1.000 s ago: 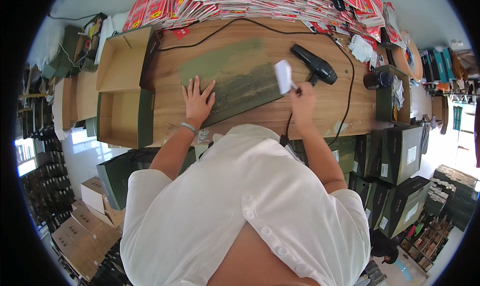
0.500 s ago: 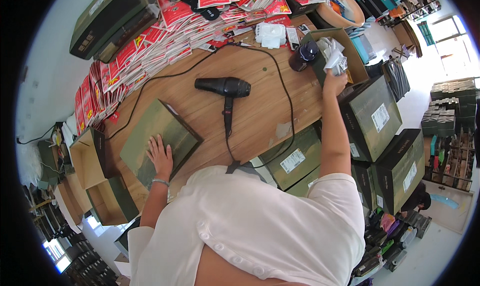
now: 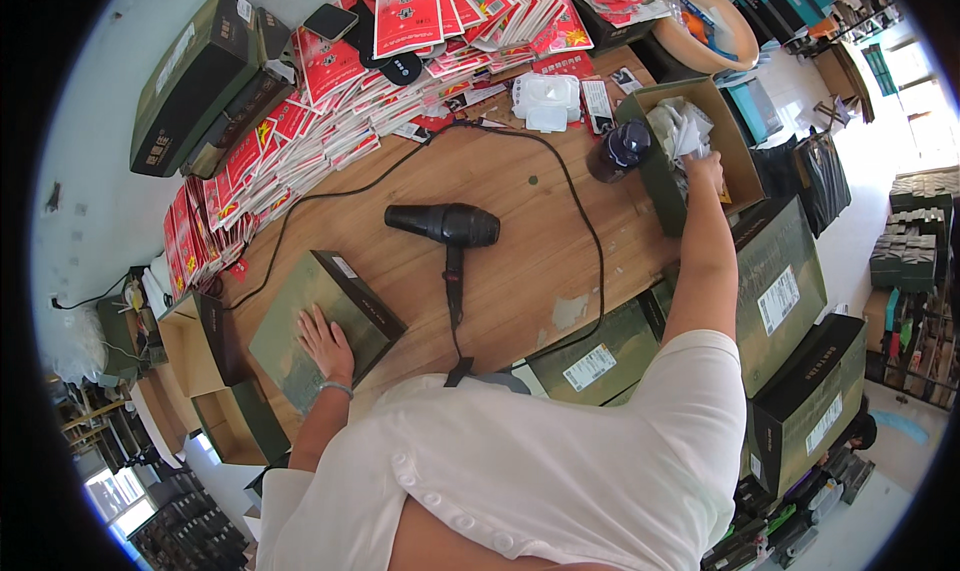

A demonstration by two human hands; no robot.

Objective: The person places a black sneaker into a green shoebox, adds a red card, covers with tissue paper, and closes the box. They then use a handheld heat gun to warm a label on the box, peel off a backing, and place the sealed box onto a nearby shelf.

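Pressing one flat box, left hand; one hairdryer nearby.

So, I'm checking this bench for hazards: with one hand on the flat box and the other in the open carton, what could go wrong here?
1. The right hand reaches into the open carton right beside a dark bottle; the forearm might knock it over.
2. The hair dryer cord loops across the table under that arm and could snag.
3. The left hand presses a flat green box near the table edge; it might slide.
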